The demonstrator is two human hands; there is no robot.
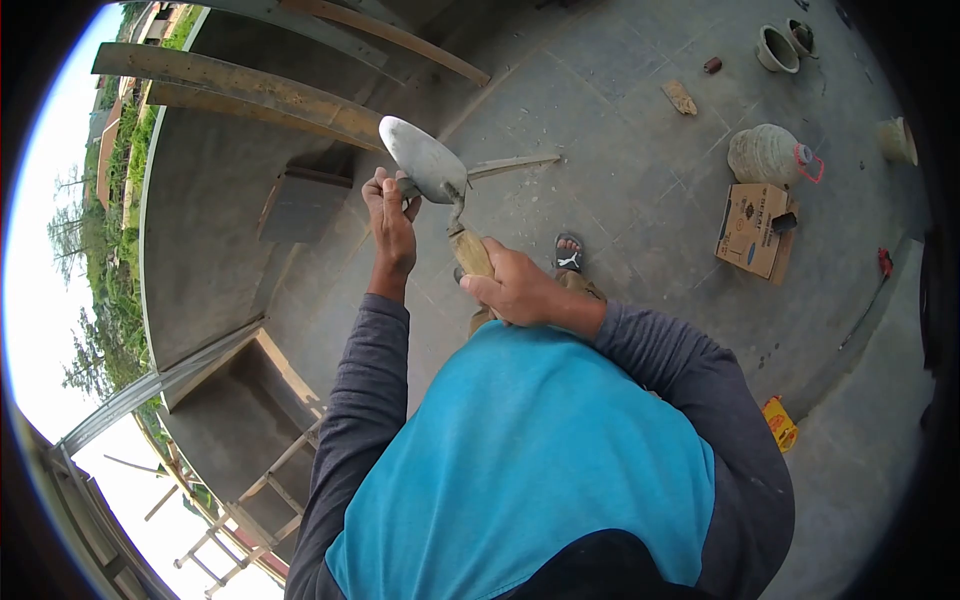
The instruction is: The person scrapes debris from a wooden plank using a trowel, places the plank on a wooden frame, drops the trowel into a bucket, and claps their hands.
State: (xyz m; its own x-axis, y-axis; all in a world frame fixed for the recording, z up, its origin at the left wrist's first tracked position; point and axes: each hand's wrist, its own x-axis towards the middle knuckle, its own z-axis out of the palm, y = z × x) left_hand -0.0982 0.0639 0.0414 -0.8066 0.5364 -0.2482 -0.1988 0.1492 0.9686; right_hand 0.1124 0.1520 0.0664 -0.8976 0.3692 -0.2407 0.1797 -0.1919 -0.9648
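Observation:
My right hand (pixel 522 287) is wrapped round the wooden handle of a trowel (pixel 425 160), held up in front of my body. The trowel's pale, rounded metal blade points up and to the left. My left hand (pixel 393 222) is raised at the near edge of the blade, its fingers bent and closed. A small grey piece (pixel 408 187) shows between these fingers and the blade; what it is I cannot make out, and the blade hides part of it.
Wooden planks (pixel 240 85) jut out at the upper left beside a low wall (pixel 200 230). A wooden ladder (pixel 270 490) leans lower left. On the tiled floor at right are a cardboard box (pixel 748 228), a large plastic bottle (pixel 762 155), buckets (pixel 777 50) and a yellow packet (pixel 780 424).

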